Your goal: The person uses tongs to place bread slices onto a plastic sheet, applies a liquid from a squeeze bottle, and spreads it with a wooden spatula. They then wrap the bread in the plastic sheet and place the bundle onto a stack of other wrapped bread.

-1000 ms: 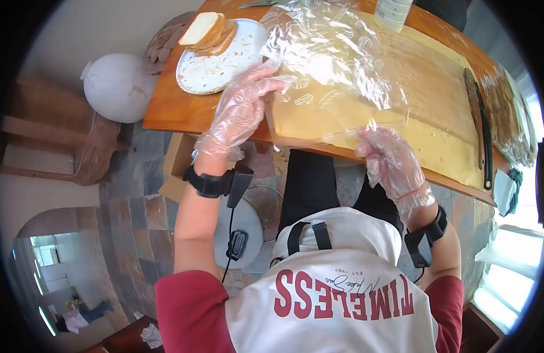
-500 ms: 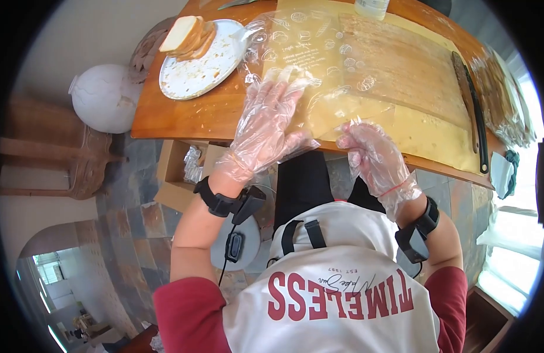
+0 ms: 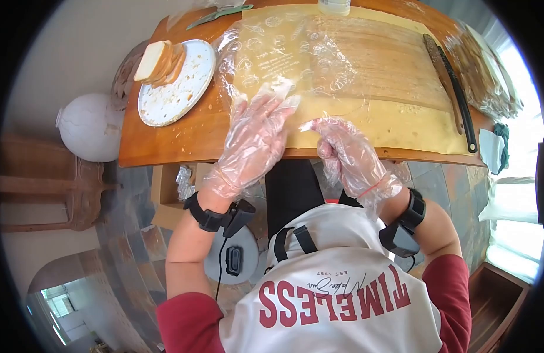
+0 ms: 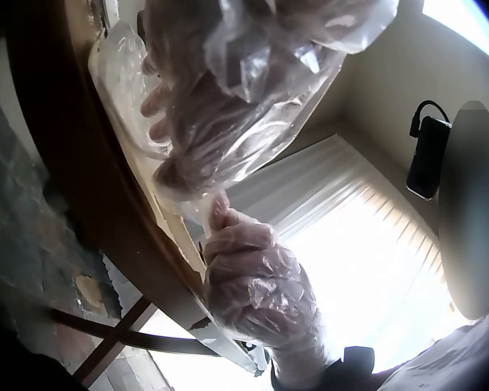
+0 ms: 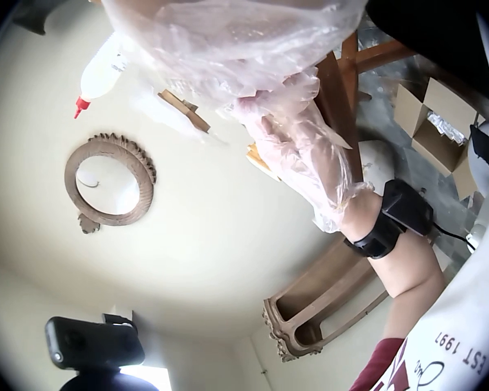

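A clear plastic bag [image 3: 289, 53] printed with white drawings lies flat over a yellow mat [image 3: 401, 123] and a wooden board [image 3: 389, 59] on the table. My gloved left hand [image 3: 263, 117] presses flat on the bag's near left part, fingers straight. Just to its right, my gloved right hand [image 3: 328, 132] sits at the table's front edge with its fingers curled, pinching the bag's near edge. In the left wrist view the right hand [image 4: 257, 277] shows as a fist with its fingertips pinched upward beneath the left hand [image 4: 220, 106].
A white plate [image 3: 183, 97] with sliced bread [image 3: 160, 59] sits at the table's left. A long knife [image 3: 451, 82] and a stack of bags [image 3: 483, 65] lie at the right; a bottle [image 3: 333, 6] stands at the back. A white round vase [image 3: 92, 126] and a cardboard box [image 3: 169, 188] are on the floor.
The bag, lifted and crumpled a second ago, now lies flat. My left hand moved from its left edge onto it. My right hand shifted left along the near edge.
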{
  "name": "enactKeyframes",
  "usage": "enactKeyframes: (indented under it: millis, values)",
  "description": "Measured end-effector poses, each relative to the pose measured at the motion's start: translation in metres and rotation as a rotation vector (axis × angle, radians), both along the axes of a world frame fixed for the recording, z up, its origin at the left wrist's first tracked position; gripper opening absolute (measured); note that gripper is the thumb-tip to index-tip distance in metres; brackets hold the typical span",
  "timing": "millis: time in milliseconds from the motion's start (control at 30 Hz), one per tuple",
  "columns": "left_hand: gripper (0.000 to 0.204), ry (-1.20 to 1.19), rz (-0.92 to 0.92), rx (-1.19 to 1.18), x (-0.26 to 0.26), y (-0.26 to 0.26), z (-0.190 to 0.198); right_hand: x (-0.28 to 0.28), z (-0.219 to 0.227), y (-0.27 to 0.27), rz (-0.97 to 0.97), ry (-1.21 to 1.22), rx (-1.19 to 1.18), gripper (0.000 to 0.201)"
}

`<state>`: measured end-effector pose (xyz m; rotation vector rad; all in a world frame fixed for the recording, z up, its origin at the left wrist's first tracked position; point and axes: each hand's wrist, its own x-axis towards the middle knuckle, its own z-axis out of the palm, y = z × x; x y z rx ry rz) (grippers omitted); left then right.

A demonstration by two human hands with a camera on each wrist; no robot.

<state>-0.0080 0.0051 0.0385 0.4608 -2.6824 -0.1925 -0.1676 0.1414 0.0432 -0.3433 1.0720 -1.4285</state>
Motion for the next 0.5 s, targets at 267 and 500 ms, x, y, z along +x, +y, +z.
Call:
enactKeyframes:
  millis: [267, 500]
  values:
    - [0.020, 0.138, -0.029, 0.232, 0.002, -0.011, 0.015, 0.001, 0.000, -0.010, 0.056, 0.173, -0.109, 0.056]
    - [0.021, 0.140, 0.009, 0.442, 0.007, -0.015, 0.034, -0.003, 0.001, -0.021, 0.047, 0.163, -0.065, 0.068]
